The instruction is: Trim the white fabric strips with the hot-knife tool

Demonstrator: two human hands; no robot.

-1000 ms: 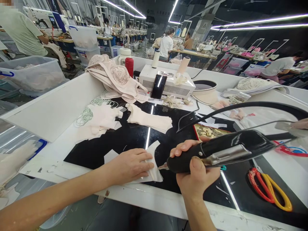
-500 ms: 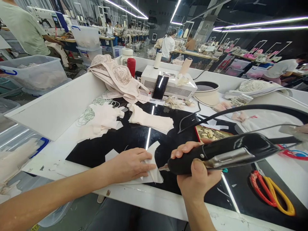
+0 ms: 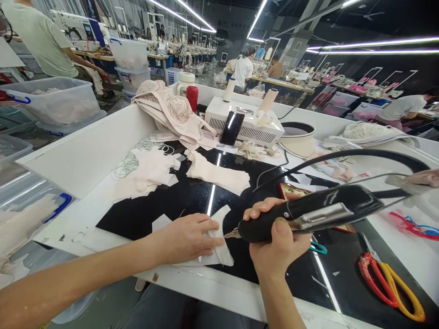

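A person seated at a white worktable (image 3: 247, 299) lays the left hand (image 3: 192, 237) over a small piece of white fabric (image 3: 224, 253) near the table's front edge, fingers extended on top of the cloth rather than curled around it; the right hand (image 3: 279, 244) is wrapped firmly around a corded black handheld tool (image 3: 322, 212), thumb along its near side, with the narrow tip (image 3: 233, 234) pointed at the fabric's right-hand edge; whether tip and cloth touch cannot be told. The fabric lies on a glossy black panel (image 3: 133, 221) set on the table; beyond it rests a stack of cream cloth strips (image 3: 221, 173), with a loose pile of pale cut pieces (image 3: 146, 171) to its left; a red-rimmed tray (image 3: 284, 188) is partly hidden behind the tool, and a teal clip (image 3: 318, 247) lies just beside the right hand; scissors (image 3: 381, 276) with red and yellow handles rest farther right. At the back, a phone (image 3: 232, 128) leans against a vented white box (image 3: 214, 122); lace-patterned beige garments (image 3: 174, 105) are heaped to the left, near a red bottle (image 3: 192, 98); in the background, a co-worker in a pale green shirt (image 3: 41, 43) sits near a sewing machine (image 3: 77, 27).
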